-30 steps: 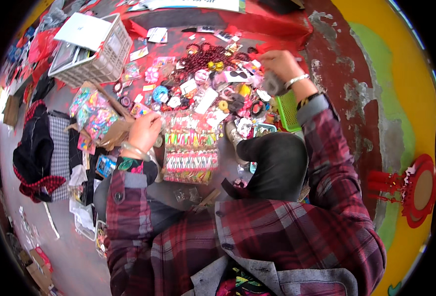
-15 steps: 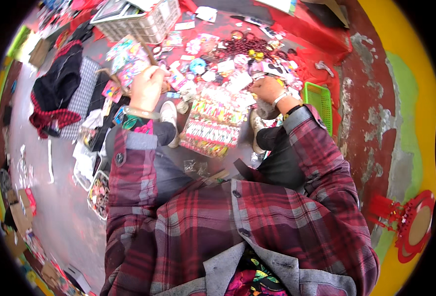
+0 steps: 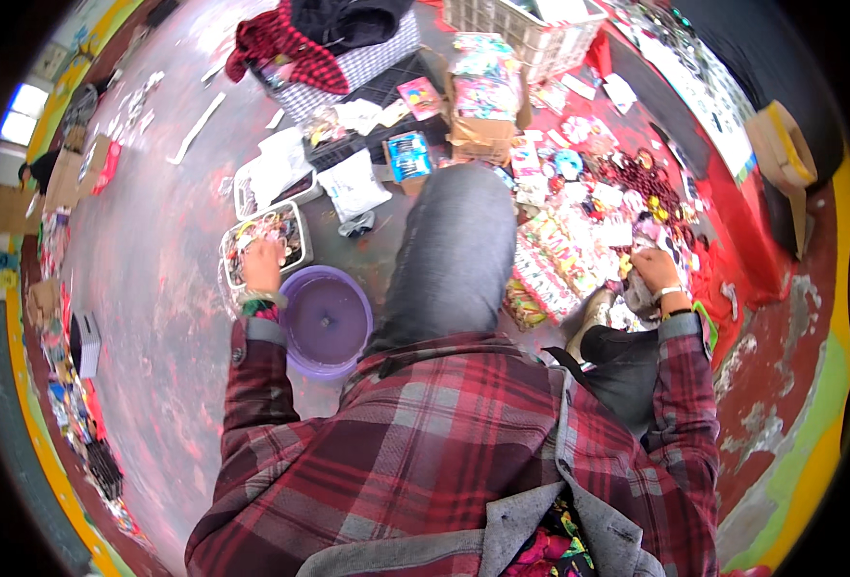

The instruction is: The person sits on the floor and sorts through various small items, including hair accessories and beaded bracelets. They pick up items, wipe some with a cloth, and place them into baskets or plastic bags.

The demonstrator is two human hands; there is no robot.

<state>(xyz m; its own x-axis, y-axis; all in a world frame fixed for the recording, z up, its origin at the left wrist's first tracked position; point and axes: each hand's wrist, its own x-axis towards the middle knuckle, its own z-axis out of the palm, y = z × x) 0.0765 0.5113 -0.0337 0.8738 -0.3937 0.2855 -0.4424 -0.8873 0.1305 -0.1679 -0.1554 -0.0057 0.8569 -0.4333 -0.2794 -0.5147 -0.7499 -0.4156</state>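
Note:
My left hand (image 3: pixel 263 266) reaches down into a white basket (image 3: pixel 306 236) heaped with small mixed pieces. Its fingers are curled among them, and I cannot make out what they hold. Beside that wrist stands a round purple basin (image 3: pixel 326 322). Off to the right, my right hand (image 3: pixel 655 270) has its fingers drawn together over a greyish, crumpled thing (image 3: pixel 640 298) next to my shoe (image 3: pixel 590 319). Whatever is in those fingers is too small to tell. Between my legs and the pile lies a flat bundle of colourful packaged trinkets (image 3: pixel 552 264).
Red and dark beads (image 3: pixel 636 176) lie heaped on a red cloth (image 3: pixel 747 245). Ahead are a cardboard box (image 3: pixel 482 144) of colourful packets, a slatted crate (image 3: pixel 540 43) and a white plastic bag (image 3: pixel 353 186). Clothes (image 3: pixel 295 48) lie on a checked cover.
My view and body have turned left. My left hand has gone from the packets by the cardboard box to the white basket. My right hand stays near the pile, by my shoe.

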